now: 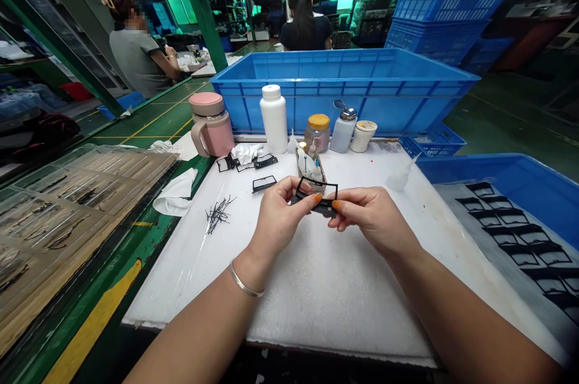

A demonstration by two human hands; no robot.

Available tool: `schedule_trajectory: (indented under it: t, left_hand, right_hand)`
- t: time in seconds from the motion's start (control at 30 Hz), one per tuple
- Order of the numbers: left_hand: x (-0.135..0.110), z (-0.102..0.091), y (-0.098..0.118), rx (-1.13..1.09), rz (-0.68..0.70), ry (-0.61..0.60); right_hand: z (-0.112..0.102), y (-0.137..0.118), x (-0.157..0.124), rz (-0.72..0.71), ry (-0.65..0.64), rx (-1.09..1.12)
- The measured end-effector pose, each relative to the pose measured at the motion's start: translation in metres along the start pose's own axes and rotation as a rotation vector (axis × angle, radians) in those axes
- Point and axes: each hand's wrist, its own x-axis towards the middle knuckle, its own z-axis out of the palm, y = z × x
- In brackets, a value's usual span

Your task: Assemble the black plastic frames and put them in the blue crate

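Note:
Between my two hands, above the white work surface [325,293], I hold a small black plastic frame [332,191] with a rectangular opening. My left hand [283,206] pinches its left side with thumb and fingers. On its lower right part, the thumb and fingers of my right hand [368,212] are closed. A similar black frame [264,183] lies just beyond my left hand. Several more black frames [266,160] lie farther back, beside a crumpled white cloth [246,153]. Left of my left wrist is a loose pile of thin black strips [218,215].
Behind my hands stand a pink mug [212,128], a white bottle [274,122], a yellow-lidded jar [318,134], a pump bottle [343,131] and a small tub [363,137]. A blue crate [344,91] backs them. Rows of black frames [520,233] fill a blue bin at right.

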Motion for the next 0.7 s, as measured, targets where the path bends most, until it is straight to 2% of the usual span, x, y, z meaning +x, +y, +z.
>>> schedule_trajectory:
  t: [0.43, 0.6, 0.7]
  left_hand:
    - [0.0, -0.001, 0.0, -0.101, 0.0, -0.017]
    - [-0.002, 0.001, -0.003, -0.128, -0.03, -0.031]
    - [0.004, -0.006, -0.005, -0.083, -0.003, -0.022]
  right_hand:
    - [0.003, 0.002, 0.001, -0.012, -0.007, -0.007]
    - [-0.004, 0.01, 0.0, 0.003, 0.056, -0.083]
    - [-0.009, 0.016, 0.004, 0.026, 0.105, -0.058]
